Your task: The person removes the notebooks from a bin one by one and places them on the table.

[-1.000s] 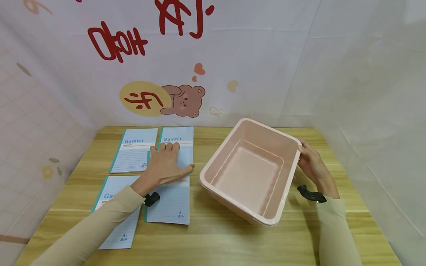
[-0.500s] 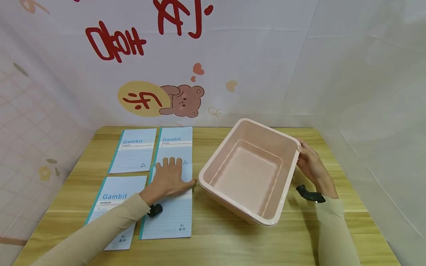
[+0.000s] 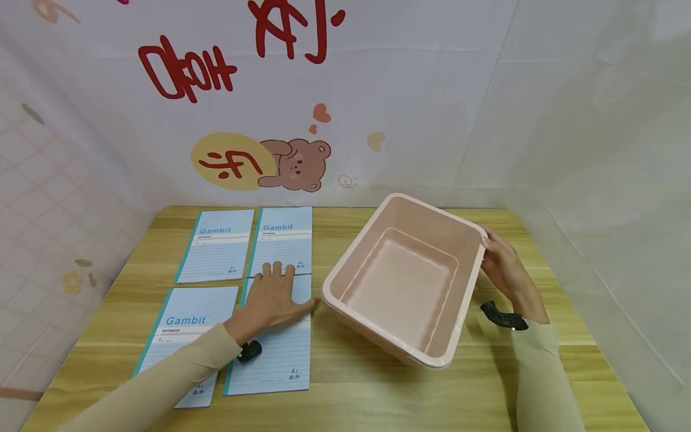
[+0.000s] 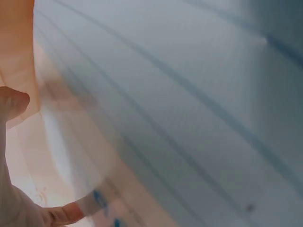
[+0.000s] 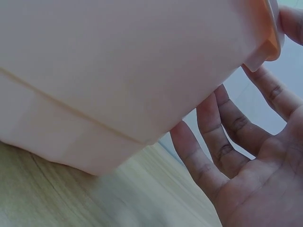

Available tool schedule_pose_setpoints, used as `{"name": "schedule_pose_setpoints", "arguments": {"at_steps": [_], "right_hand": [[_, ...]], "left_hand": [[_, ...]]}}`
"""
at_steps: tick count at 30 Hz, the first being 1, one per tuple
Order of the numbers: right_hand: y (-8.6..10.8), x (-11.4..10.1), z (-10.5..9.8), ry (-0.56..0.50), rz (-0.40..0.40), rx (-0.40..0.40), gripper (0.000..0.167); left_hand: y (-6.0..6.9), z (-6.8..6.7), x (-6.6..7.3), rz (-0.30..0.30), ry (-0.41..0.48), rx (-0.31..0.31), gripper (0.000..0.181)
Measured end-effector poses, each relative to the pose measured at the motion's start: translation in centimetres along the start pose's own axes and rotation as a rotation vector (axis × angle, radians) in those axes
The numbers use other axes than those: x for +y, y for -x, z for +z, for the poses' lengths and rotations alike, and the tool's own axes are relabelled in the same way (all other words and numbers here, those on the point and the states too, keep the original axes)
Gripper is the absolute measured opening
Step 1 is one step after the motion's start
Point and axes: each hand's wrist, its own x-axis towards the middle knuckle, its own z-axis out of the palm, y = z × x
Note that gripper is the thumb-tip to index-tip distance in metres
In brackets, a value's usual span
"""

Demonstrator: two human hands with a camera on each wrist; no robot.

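Note:
My left hand (image 3: 272, 300) rests, fingers spread, on the front right notebook (image 3: 281, 363), a pale blue one with a teal spine. Its fingertips reach the top edge, near the lower edge of the back right notebook (image 3: 283, 246), and its thumb points at the bin. The left wrist view shows the ruled cover (image 4: 165, 94) very close. A pale pink plastic bin (image 3: 399, 282) stands turned askew on the right, nothing inside. My right hand (image 3: 507, 267) holds its right corner, thumb over the rim. In the right wrist view its fingers (image 5: 208, 132) lie against the outer wall.
Two more Gambit notebooks lie at the left: the back left one (image 3: 213, 249) and the front left one (image 3: 186, 312), partly under my left sleeve (image 3: 162, 384). All sit on a wooden table (image 3: 367, 396). Printed cloth (image 3: 421, 90) hangs behind and at both sides.
The front right notebook has slid toward me under my left hand, and no longer overlaps the back right one. Its slide slowed in the last half second. My right hand and the bin stay put.

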Motion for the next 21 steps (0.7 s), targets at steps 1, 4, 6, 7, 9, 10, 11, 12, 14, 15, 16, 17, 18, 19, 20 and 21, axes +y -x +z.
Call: {"name": "schedule_pose_setpoints", "arguments": {"at_steps": [1,4,6,7,9,10,11,12,14,15,16,17,18,19,20,21], "right_hand": [[0.0,-0.1,0.0,-0.003,0.000,-0.008,0.039],[0.1,-0.4,-0.1,0.036,0.005,-0.008,0.039],[0.3,-0.7,-0.2,0.084,0.004,0.010,0.039],[0.4,-0.9,-0.2,0.115,0.005,0.022,0.038],[0.8,-1.3,-0.2,0.176,0.012,0.053,0.036],[1.0,-1.5,-0.2,0.199,0.016,0.067,0.036],[1.2,-1.6,-0.2,0.227,0.019,0.080,0.035],[1.5,-1.8,-0.1,0.256,0.026,0.092,0.035],[1.9,-2.1,-0.1,0.324,0.035,0.109,0.035],[2.1,-2.3,0.0,0.375,0.040,0.112,0.036],[2.3,-2.5,0.0,0.427,0.046,0.117,0.037],[2.4,-2.6,0.0,0.489,0.050,0.115,0.040],[2.5,-2.8,0.0,0.548,0.054,0.112,0.042],[2.6,-3.0,0.0,0.606,0.056,0.107,0.044],[2.6,-3.2,0.0,0.666,0.060,0.103,0.046],[2.6,-3.3,0.0,0.730,0.065,0.106,0.048]], "left_hand": [[0.0,-0.1,0.0,-0.002,0.006,0.000,0.090],[0.2,-0.3,0.0,-0.009,0.017,-0.004,0.087],[0.2,-0.4,0.1,-0.011,0.021,-0.009,0.085],[0.3,-0.5,0.1,-0.010,0.022,-0.010,0.085],[0.4,-0.6,0.1,-0.005,0.023,-0.006,0.083],[0.4,-0.7,0.1,-0.003,0.023,-0.001,0.083],[0.4,-0.7,0.0,-0.001,0.020,0.004,0.083],[0.4,-0.8,-0.1,0.002,0.022,0.014,0.083],[0.4,-1.1,-0.5,0.004,0.039,0.036,0.082],[0.3,-1.2,-0.8,0.000,0.052,0.050,0.082],[0.2,-1.4,-1.1,-0.005,0.065,0.065,0.083],[0.1,-1.6,-1.5,-0.010,0.081,0.083,0.083],[0.0,-1.8,-1.9,-0.015,0.098,0.103,0.084],[-0.1,-2.1,-2.4,-0.022,0.113,0.122,0.085],[-0.1,-2.4,-2.9,-0.029,0.125,0.145,0.086],[-0.2,-2.6,-3.4,-0.036,0.131,0.167,0.087]]}}
